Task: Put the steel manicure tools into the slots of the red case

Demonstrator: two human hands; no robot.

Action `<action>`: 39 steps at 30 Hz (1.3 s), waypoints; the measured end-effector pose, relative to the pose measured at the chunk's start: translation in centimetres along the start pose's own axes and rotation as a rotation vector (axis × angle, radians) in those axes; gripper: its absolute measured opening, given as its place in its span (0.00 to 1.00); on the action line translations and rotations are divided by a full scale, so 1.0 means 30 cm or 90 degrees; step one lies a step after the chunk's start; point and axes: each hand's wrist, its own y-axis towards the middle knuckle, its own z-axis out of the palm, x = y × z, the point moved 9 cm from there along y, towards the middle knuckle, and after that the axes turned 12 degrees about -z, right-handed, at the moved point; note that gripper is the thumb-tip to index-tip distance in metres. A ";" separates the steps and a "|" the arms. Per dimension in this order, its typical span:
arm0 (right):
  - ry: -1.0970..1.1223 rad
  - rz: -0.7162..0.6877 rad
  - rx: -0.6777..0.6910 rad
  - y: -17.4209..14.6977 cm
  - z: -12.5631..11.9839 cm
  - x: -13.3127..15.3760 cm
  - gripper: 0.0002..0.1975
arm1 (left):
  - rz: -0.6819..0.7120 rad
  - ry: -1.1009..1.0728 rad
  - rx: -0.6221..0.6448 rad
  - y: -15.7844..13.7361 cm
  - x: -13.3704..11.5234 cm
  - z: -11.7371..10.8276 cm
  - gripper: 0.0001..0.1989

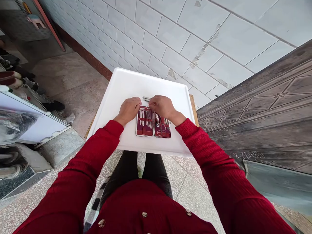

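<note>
Left hand [129, 110] was half-curled by an open, dark-red, metal-rimmed manicure case [146, 133], right hand [162, 106] curled over its top edge; couldn't tell if either gripped anything tbh.

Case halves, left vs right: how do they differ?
Left half holds a row of slim metal tools; right half holds scissors and what looks like a clipper. Left half is mostly visible; right half's upper part is hidden by the right hand. Both lie open on the white surface, dark red inside.
</note>
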 end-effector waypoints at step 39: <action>-0.198 -0.188 0.213 0.050 0.059 0.201 0.13 | -0.097 -0.021 -0.026 0.008 0.057 -0.004 0.14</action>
